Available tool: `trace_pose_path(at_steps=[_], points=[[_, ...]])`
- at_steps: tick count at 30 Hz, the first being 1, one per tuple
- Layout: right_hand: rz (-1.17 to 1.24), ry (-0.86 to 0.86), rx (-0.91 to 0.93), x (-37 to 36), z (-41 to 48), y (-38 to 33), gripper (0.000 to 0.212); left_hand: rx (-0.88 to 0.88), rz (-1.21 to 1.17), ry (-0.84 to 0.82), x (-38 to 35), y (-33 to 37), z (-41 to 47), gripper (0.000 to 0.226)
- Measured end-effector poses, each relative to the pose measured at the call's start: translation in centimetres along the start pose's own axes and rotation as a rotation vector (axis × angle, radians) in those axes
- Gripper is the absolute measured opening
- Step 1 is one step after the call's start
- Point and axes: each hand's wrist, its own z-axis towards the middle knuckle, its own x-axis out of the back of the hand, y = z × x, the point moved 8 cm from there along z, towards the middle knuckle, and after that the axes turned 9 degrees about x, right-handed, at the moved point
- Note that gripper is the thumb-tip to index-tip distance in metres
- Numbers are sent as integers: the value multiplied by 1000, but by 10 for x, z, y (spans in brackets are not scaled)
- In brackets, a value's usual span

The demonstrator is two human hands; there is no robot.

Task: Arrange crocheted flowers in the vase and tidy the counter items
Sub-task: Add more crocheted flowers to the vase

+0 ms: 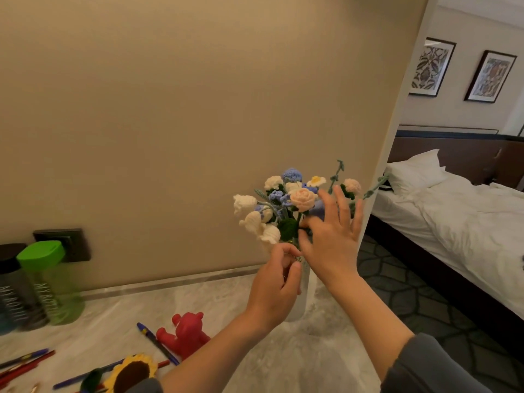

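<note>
- Centrally: L hand (276, 282) grips vase (307, 290) neck; vase upright on table (312, 364).
- R hand (330, 236), fingers spread, touches crocheted flowers (283, 205) in vase.
- Lower left: sunflower (131, 373), pens (157, 346).

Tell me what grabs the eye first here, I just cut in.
A pastel crocheted bouquet stands at centre in a white vase on the marble counter. The left grip curls round the vase neck, and the right grip, fingers spread, touches the blooms. At lower left lie a red bear figurine, a crocheted sunflower and loose pens.
</note>
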Motion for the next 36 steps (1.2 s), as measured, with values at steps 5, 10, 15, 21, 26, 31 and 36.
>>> trace_pose_path(at_steps=[5, 10, 15, 21, 26, 31, 36], points=[[270, 319, 1, 34, -29, -11, 3, 47, 5, 74, 9, -8, -19, 9], [541, 358, 47, 43, -58, -41, 10, 185, -54, 243, 34, -25, -48, 20], [737, 286, 128, 30, -84, -92, 12, 305, -116, 435, 78, -50, -94, 21], [1017, 164, 228, 25, -96, -168, 11, 377, -28, 612, 140, -62, -155, 18], [1114, -202, 218, -11, -106, -233, 13, 516, 51, 722, 189, -76, -200, 16], [1074, -738, 170, -68, -136, -288, 30, 713, 217, 725, 238, -110, -237, 23], [965, -971, 133, -107, -156, -317, 57, 913, 430, 460, 263, -151, -240, 45]])
